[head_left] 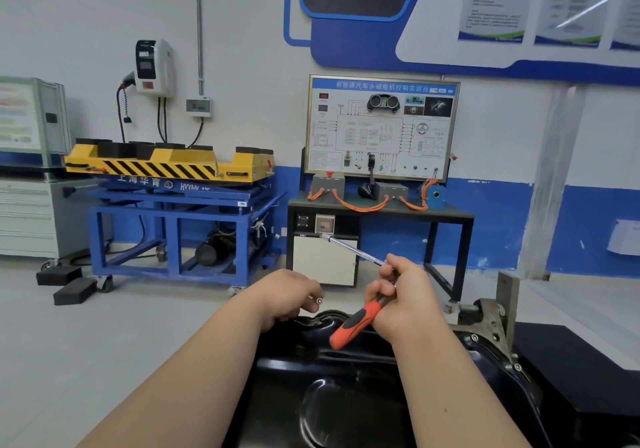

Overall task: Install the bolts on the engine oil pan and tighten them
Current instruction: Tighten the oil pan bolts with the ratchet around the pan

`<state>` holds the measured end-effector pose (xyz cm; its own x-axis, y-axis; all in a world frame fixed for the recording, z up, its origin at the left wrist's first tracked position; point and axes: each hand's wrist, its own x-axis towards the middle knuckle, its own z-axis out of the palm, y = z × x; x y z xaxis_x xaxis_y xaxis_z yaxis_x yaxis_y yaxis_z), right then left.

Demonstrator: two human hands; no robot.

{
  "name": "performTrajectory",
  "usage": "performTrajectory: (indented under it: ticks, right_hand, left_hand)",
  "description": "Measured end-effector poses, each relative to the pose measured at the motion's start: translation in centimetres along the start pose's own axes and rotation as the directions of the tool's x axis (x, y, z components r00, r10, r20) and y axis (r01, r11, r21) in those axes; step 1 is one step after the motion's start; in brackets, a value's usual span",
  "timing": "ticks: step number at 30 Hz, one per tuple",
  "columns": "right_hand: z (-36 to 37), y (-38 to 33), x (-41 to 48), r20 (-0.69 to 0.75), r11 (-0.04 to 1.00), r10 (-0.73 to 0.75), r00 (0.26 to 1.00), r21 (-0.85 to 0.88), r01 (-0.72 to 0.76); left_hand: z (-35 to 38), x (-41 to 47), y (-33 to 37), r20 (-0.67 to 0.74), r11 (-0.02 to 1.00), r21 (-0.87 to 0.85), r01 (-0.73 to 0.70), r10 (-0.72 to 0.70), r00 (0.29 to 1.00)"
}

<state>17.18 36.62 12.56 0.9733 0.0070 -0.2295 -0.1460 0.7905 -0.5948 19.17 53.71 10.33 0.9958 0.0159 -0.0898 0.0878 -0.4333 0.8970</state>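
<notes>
The glossy black oil pan [346,395] fills the bottom middle of the head view, with bolt heads [474,337] seated along its right flange. My right hand [405,295] grips a driver with an orange-and-black handle [356,324]; its long chrome shaft [353,249] points up and to the left, away from me. My left hand [291,295] hovers over the pan's far rim and pinches a small silvery bolt [318,300] at its fingertips. The two hands are close together, a little apart.
A grey metal engine stand bracket [498,309] rises at the pan's right. Beyond stand a black training bench with a wiring panel [381,129], a blue cart carrying a yellow lift [173,177], black blocks [74,290] on the floor, and grey drawers [24,215] on the left.
</notes>
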Motion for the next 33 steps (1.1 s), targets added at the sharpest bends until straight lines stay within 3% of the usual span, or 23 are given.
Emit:
performTrajectory:
  ticks: [12, 16, 26, 31, 33]
  right_hand:
    - [0.1, 0.0, 0.0, -0.007, 1.0, -0.017, 1.0, -0.026, 0.017]
    - [0.2, 0.0, -0.2, -0.006, 0.999, -0.031, 0.999, -0.037, 0.031]
    - [0.2, 0.1, -0.5, -0.004, 0.994, -0.069, 0.998, -0.087, 0.068]
    - [1.2, -0.1, -1.5, 0.139, 0.933, -0.215, 0.967, -0.263, 0.245]
    - [2.2, -1.1, -2.7, 0.277, 0.772, -0.333, 0.901, -0.469, 0.43]
  left_hand:
    - [-0.3, 0.3, 0.7, 0.147, 0.951, 0.301, -0.072, 0.028, 0.989]
    - [-0.5, 0.7, 0.2, 0.126, 0.907, 0.414, -0.081, 0.031, 0.992]
    - [0.0, 0.5, 0.0, 0.054, 0.857, 0.506, -0.1, 0.084, 0.995]
    - [0.1, 0.1, 0.3, 0.047, 0.855, 0.514, -0.065, 0.047, 0.998]
    - [0.2, -0.1, 0.4, 0.041, 0.859, 0.509, -0.056, 0.041, 0.998]
